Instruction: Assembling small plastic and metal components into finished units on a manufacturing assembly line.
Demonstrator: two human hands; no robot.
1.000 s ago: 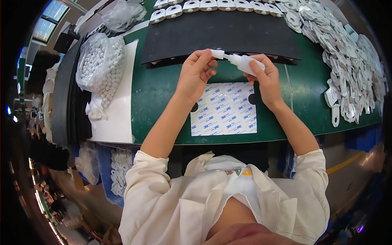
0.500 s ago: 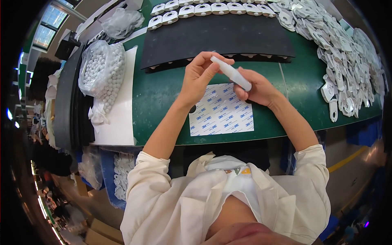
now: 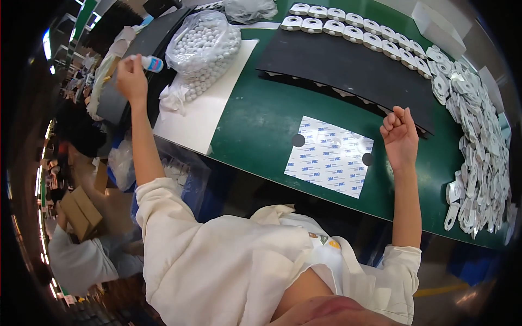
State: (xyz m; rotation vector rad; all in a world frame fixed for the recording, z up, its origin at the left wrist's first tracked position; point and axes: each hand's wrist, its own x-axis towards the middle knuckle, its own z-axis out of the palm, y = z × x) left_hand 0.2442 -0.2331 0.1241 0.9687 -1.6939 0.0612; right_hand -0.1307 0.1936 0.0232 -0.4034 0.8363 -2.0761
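Observation:
Far out to the left, my left hand (image 3: 132,81) has its fingers closed at the capped end of a small white bottle (image 3: 154,64) with a blue and pink label. My right hand (image 3: 400,136) is raised at the right, in front of the black board's near corner. Its fingers are curled toward the palm, and whatever they may hold is hidden. Between the hands lies a white sheet with blue print (image 3: 329,171) on the green table (image 3: 244,125). A round, clear-looking spot (image 3: 336,143) shows on the sheet, and dark discs sit at its two sides.
A black board (image 3: 348,70) carries rows of white parts (image 3: 353,35) along its far edge. Many similar loose parts (image 3: 473,157) are heaped at the right. A plastic bag of white balls (image 3: 204,46) sits on a white board (image 3: 220,111) at the left.
My hands have parted. The left has swung far left to the bottle, and the right has moved out to the right. The white object they held together is no longer between them. The view has turned.

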